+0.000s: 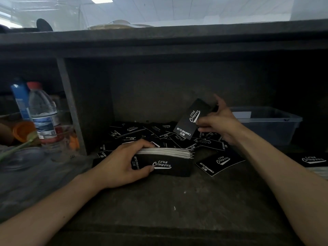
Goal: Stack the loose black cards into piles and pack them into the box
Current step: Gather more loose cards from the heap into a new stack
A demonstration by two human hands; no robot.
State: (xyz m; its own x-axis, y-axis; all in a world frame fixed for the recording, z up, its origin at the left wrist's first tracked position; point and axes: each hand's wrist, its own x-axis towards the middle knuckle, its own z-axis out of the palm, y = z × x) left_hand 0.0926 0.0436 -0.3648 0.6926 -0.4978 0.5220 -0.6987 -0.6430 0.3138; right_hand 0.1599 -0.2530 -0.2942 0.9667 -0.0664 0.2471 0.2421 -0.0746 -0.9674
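Surface (159, 201) dark, bearing all. Box (276, 132), clear plastic, far right, beyond the right forearm. Loose black cards (156, 132) heaped at the back. Pile (177, 167) printed face forward, white edges up, gripped by the left hand (119, 162), thumb in front, fingers over the top. Worth keeping firm and square, and worth turning each new card to match the print before sliding it flush. Single card (191, 118) pinched along one side by the right hand (220, 123), tilted, above the heap, up and right of the pile, not touching it.
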